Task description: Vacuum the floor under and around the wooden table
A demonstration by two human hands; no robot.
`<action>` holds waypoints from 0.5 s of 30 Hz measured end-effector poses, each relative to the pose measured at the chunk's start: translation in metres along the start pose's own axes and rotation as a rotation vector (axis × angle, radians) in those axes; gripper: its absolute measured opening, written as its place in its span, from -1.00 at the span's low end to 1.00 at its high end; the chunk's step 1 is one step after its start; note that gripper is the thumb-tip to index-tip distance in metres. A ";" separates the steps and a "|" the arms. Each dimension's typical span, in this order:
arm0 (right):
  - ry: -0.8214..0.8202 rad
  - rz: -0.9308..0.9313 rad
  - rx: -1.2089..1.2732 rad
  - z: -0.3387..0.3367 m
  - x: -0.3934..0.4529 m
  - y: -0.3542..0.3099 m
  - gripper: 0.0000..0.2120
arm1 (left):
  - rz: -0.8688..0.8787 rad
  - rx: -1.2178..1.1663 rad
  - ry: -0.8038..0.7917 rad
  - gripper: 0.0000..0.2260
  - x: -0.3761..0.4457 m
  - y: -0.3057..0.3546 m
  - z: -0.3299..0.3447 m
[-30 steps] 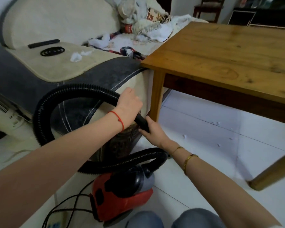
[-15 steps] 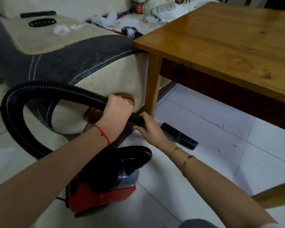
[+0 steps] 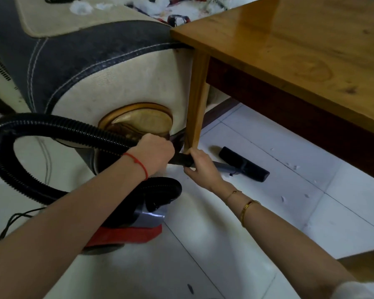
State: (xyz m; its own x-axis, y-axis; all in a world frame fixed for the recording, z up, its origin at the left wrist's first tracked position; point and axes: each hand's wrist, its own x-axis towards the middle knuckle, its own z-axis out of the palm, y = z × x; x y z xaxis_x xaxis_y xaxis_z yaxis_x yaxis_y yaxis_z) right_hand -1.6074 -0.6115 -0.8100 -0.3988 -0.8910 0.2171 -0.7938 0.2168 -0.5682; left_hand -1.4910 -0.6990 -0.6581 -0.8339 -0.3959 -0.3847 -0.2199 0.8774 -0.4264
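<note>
The flat black rectangular floor nozzle point(image 3: 244, 164) lies on the white tiled floor point(image 3: 289, 212) just beyond the right hand point(image 3: 200, 167), under the near edge of the honey-coloured wooden table point(image 3: 300, 50) and just past its near leg point(image 3: 195, 100). The right hand curls round the dark rigid wand point(image 3: 180, 162) where it meets a grey tube. Beside it, the left hand point(image 3: 156, 155), a red thread at its wrist, grips the end of the ribbed black hose point(image 3: 52, 128).

Below both forearms sits the red and grey vacuum canister point(image 3: 138, 225); beyond the left hand is a cream and dark upholstered sofa arm point(image 3: 95, 67).

White fluff scraps point(image 3: 296, 167) lie further under the table than the nozzle. A hasty sideways sweep could knock the wand against the leg, and the hose loop may tug the canister into the sofa.

Half a second ago the nozzle sat closer to the leg; both hands have since pushed forward and lower, and the view has dropped with them.
</note>
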 end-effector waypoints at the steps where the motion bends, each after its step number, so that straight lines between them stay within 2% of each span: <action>1: -0.003 0.007 0.001 0.000 -0.001 0.000 -0.83 | 0.035 -0.005 -0.022 -0.71 -0.002 -0.003 -0.002; 4: 0.012 0.016 0.025 0.003 -0.004 0.001 -0.82 | 0.052 -0.010 0.014 -0.69 -0.007 -0.004 0.007; 6: 0.026 -0.025 0.007 0.005 -0.007 0.001 -0.82 | 0.024 -0.004 0.098 -0.71 -0.008 0.005 0.021; 9: -0.007 -0.073 -0.020 0.012 -0.010 0.001 -0.81 | -0.017 -0.039 0.134 -0.72 -0.007 0.021 0.041; 15: -0.021 0.017 0.023 0.023 -0.009 0.011 -0.81 | -0.047 -0.107 0.213 -0.69 0.003 0.036 0.059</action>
State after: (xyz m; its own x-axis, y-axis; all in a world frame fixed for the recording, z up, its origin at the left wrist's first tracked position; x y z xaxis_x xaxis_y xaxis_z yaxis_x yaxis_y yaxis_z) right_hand -1.6014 -0.6102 -0.8365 -0.4022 -0.8955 0.1905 -0.7760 0.2230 -0.5900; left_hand -1.4712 -0.6846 -0.7224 -0.9070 -0.3806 -0.1802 -0.3036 0.8876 -0.3463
